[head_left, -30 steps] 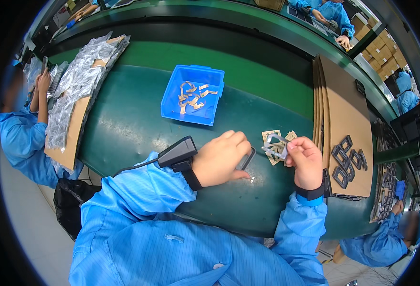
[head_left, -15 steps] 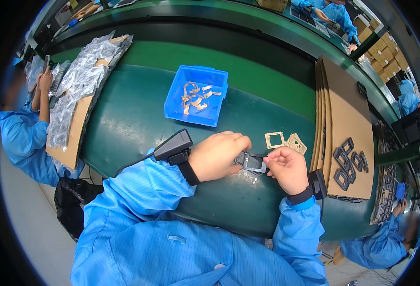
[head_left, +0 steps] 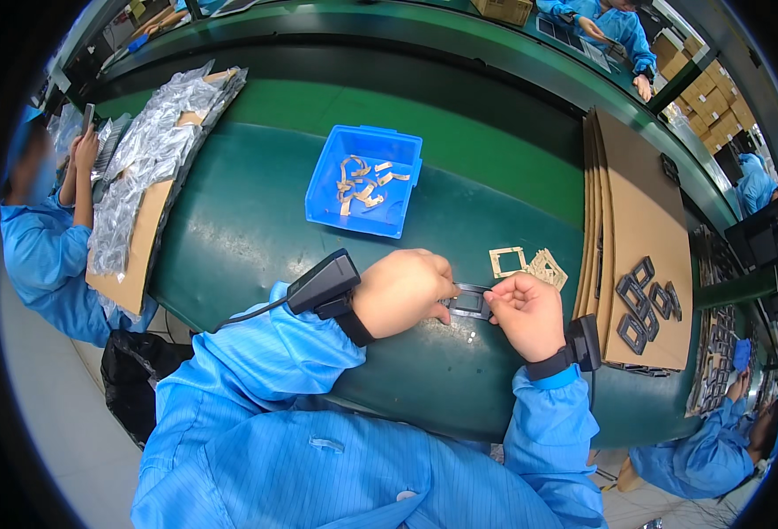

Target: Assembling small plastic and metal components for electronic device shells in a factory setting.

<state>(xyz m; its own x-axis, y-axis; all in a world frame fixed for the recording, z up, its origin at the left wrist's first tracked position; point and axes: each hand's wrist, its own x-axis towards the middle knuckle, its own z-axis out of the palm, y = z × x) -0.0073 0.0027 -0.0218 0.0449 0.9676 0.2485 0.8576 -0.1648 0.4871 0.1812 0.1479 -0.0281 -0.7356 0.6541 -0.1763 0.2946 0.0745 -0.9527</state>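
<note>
Between my hands, just above the green tabletop (head_left: 424, 379), is a small dark rectangular frame (head_left: 468, 301) with a greyish middle. My left hand (head_left: 405, 291) grips its left end, fingers bent round it. At the other end, my right hand (head_left: 527, 310) pinches the right edge between thumb and fingertips. A few tiny pale bits (head_left: 471, 337) lie on the table below the frame. Beyond my right hand lie a beige cut-out frame (head_left: 507, 250) and a small stack of similar beige pieces (head_left: 545, 265). Each of my wrists wears a black strapped device.
A blue bin (head_left: 332, 216) with tan strips inside stands ahead. On the right, stacked cardboard sheets (head_left: 645, 203) carry several black frames (head_left: 638, 304). To the left, clear plastic bags (head_left: 155, 141) cover a cardboard sheet. Co-workers sit at both sides and across the bench.
The frame has tilted between my hands and its middle looks darker now. My hands have shifted only slightly and keep hold of both ends.
</note>
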